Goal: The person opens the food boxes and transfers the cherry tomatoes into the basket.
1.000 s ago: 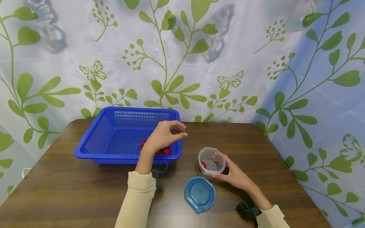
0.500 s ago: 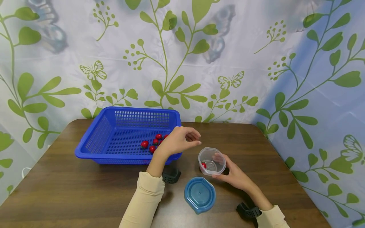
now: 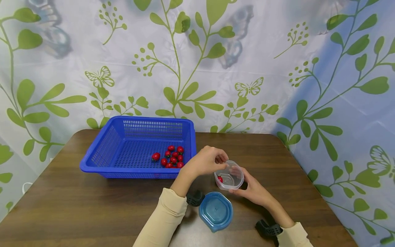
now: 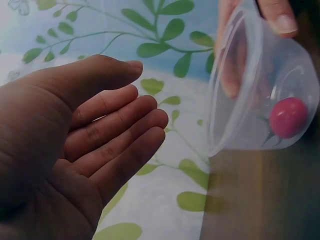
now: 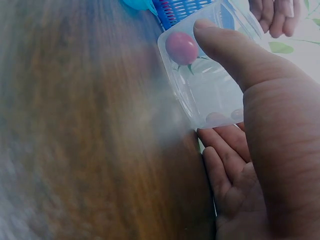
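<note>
My right hand [image 3: 253, 188] grips a clear plastic container [image 3: 228, 185] standing on the table, thumb on the near side and fingers round the far side. One red cherry tomato [image 4: 288, 118] with a green stem lies inside it. At the container's left rim is my left hand [image 3: 207, 161]. Its fingers are loosely bent, and in the left wrist view no object shows between thumb and fingers. Several more cherry tomatoes [image 3: 164, 161] lie in the right part of a blue plastic basket [image 3: 95, 168].
A translucent blue lid [image 3: 216, 211] lies on the wooden table [image 3: 77, 206] in front of the container. The basket stands at the back left. A leaf-patterned curtain [image 3: 191, 68] hangs behind the table and along its right side.
My left hand has moved right and toward me, from above the basket's right side to the container's rim, uncovering the tomatoes. The right hand and container have stayed in place.
</note>
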A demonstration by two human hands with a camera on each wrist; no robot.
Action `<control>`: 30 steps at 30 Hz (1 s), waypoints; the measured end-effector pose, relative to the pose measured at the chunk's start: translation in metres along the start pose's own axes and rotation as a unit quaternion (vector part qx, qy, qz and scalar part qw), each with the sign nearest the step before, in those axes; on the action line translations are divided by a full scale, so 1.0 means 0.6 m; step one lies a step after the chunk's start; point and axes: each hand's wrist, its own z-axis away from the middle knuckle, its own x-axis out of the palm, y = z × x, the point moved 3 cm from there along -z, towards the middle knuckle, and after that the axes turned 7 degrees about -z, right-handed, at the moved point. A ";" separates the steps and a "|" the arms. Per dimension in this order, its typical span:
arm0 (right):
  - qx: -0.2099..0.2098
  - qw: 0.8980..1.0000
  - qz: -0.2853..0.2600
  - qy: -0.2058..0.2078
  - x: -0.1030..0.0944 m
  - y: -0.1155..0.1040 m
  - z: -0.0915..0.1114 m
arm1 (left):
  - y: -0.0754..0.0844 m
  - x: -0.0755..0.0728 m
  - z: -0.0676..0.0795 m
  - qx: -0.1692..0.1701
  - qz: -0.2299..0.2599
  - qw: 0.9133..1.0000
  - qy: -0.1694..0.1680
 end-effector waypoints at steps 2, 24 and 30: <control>0.003 1.000 0.001 0.001 0.000 0.002 0.000 | 0.002 0.008 -0.003 -0.002 -0.011 1.000 -0.005; 0.014 1.000 0.025 0.008 0.001 0.003 0.001 | 0.008 0.067 -0.016 -0.037 -0.111 0.992 -0.051; 0.019 1.000 0.020 0.008 0.000 0.004 0.001 | 0.014 0.079 -0.018 -0.049 -0.132 0.988 -0.064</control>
